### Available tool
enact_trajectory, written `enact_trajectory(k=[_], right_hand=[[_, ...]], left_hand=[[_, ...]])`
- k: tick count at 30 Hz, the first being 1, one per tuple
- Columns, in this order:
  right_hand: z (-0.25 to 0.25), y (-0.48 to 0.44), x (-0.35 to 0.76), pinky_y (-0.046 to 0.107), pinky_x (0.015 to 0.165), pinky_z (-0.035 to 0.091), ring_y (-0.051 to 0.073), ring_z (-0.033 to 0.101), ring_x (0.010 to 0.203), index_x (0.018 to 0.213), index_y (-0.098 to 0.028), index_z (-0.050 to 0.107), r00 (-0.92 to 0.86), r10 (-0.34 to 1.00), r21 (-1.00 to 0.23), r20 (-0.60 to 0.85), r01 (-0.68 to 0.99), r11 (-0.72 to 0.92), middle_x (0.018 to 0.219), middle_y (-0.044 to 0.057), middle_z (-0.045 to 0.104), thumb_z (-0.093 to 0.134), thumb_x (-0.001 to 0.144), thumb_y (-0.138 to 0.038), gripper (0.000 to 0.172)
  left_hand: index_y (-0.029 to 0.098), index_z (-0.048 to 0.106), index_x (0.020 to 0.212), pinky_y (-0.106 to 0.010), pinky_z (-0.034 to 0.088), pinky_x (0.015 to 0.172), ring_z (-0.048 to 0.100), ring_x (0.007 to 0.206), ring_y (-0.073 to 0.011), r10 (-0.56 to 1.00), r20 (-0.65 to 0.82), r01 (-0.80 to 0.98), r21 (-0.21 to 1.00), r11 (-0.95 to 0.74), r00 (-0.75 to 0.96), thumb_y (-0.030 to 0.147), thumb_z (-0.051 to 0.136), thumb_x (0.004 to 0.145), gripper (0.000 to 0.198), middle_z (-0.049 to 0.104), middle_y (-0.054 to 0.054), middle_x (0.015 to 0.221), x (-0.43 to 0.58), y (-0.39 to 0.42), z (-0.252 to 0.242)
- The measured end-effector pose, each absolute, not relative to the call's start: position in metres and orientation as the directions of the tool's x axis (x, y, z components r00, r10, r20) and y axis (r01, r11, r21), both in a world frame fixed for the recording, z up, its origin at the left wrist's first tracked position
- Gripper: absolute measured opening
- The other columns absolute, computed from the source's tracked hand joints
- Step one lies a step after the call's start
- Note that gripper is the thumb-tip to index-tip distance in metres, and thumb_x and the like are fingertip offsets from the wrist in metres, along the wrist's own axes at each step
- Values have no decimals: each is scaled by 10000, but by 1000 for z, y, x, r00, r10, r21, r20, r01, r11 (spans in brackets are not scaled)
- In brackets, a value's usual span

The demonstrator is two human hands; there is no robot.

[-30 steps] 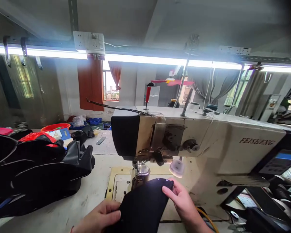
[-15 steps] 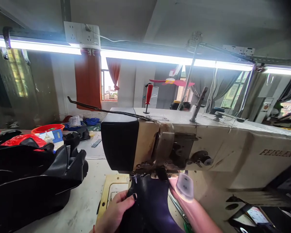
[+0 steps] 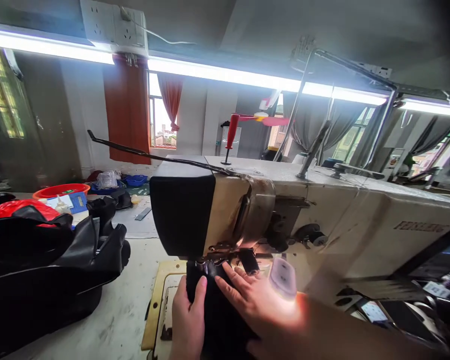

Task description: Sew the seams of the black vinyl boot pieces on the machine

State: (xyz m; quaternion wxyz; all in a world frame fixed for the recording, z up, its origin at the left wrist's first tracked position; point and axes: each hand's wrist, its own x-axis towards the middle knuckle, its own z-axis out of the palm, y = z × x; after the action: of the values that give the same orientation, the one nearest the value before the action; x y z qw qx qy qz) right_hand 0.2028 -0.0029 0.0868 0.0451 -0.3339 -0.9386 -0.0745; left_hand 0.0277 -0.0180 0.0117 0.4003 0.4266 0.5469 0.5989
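A black leather-like piece (image 3: 221, 312) lies under the needle area of the sewing machine (image 3: 333, 212). My left hand (image 3: 189, 317) holds its left edge, thumb on top and the other fingers mostly hidden beneath. Flat on the piece rests my right hand (image 3: 253, 300), its fingers stretched out toward the presser foot. A small lit work lamp (image 3: 283, 280) hangs from the machine just above my right hand. The needle itself is hidden.
A pile of black leather-like pieces (image 3: 52, 280) covers the table's left side. Behind it stand a red basin (image 3: 41, 191) and blue baskets (image 3: 135, 180). A red-handled screwdriver (image 3: 231, 132) stands on the machine's top. A phone (image 3: 375, 311) lies at the lower right.
My right hand has come from behind the machine head onto the top of the black piece. My left hand has shifted along its edge. The view has tilted slightly.
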Motion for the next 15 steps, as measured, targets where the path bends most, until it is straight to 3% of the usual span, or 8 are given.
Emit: enact_trajectory(k=[3, 6, 9, 12, 15], right_hand=[[87, -19, 200, 576, 940, 506, 470, 550, 1223, 1490, -105, 401, -797, 581, 257, 164, 603, 755, 1413, 314, 480, 671, 736, -108, 800], [94, -19, 207, 453, 888, 550, 337, 631, 1145, 1509, -281, 365, -821, 549, 226, 157, 571, 789, 1419, 202, 533, 547, 832, -36, 742], [97, -3, 220, 384, 924, 521, 252, 624, 1144, 1377, -395, 530, -856, 465, 189, 226, 507, 841, 1359, 59, 614, 526, 940, -134, 509], [87, 21, 230, 381, 987, 472, 229, 609, 1150, 1319, -356, 603, -809, 427, 142, 403, 517, 844, 1297, 42, 656, 550, 971, -278, 361], [72, 41, 237, 330, 932, 494, 189, 659, 1018, 1271, -362, 643, -745, 468, 80, 476, 566, 820, 1231, 29, 691, 580, 959, -335, 320]], left_hand=[[188, 661, 1057, -380, 444, 994, 588, 1161, -303, 973, -73, -184, 982, 32, -219, 539, 656, 797, 437, 701, -102, 1168, 17, -23, 17], [186, 696, 940, -334, 480, 901, 623, 1028, -266, 990, -138, -192, 972, 134, -10, 516, 668, 790, 363, 727, -62, 1002, 3, -22, 25], [170, 669, 798, -306, 486, 734, 617, 828, -233, 995, -98, -71, 993, 99, 23, 527, 645, 790, 357, 684, -39, 786, -2, -12, 32], [181, 652, 795, -307, 478, 715, 608, 819, -231, 997, -81, -19, 997, 81, 7, 520, 593, 809, 344, 664, -29, 758, 1, 0, 37], [198, 640, 711, -304, 475, 741, 612, 850, -244, 997, -74, 19, 997, 75, -33, 511, 614, 792, 325, 642, -17, 672, 3, 8, 37]])
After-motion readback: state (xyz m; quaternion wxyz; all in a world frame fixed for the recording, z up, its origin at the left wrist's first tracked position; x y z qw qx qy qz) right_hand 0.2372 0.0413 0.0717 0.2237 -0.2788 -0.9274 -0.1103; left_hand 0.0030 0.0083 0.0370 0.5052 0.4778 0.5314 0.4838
